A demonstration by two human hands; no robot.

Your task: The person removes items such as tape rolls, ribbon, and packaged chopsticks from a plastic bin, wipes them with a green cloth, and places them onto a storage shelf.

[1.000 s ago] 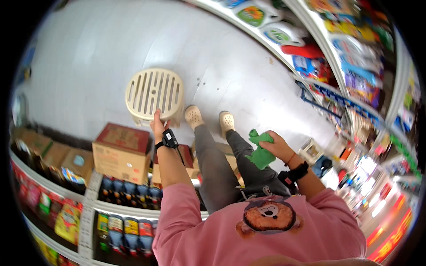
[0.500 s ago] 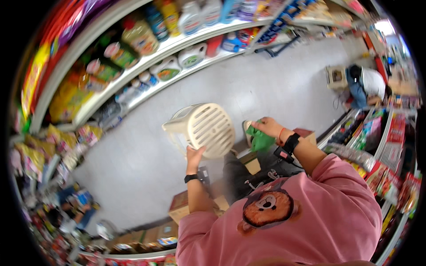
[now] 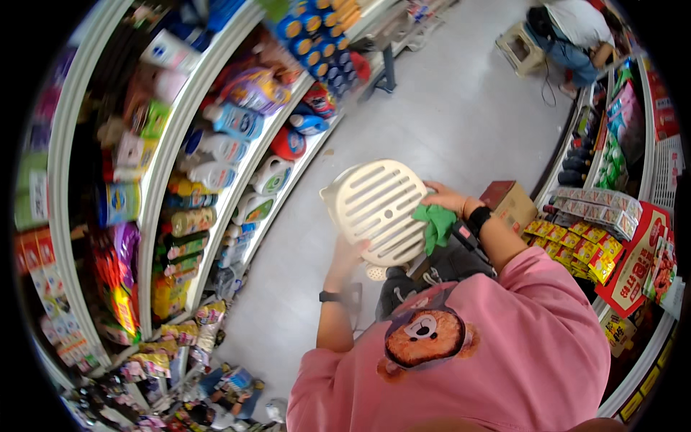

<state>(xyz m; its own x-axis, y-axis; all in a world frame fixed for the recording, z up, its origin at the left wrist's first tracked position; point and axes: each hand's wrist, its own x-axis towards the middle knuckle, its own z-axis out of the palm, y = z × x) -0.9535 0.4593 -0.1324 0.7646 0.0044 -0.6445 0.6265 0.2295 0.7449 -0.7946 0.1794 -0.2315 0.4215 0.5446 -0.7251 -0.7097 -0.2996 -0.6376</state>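
Holding a cream stool (image 3: 385, 214), slotted on top, in front of the pink shirt (image 3: 504, 331), over the floor (image 3: 446, 101) and a pale clog (image 3: 376, 274). Clasping its near left rim with the left grip (image 3: 349, 253), closed on it but too blurred to tell each finger. Clutching a green cloth (image 3: 436, 229) in the right grip (image 3: 445, 200), curled around it at the stool's right side. Standing between bottles (image 3: 214, 175) on the left and a carton (image 3: 512, 209) on the right.

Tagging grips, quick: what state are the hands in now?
Left hand: holding the slatted plastic stool.
Right hand: holding a green cloth, at the stool's rim.
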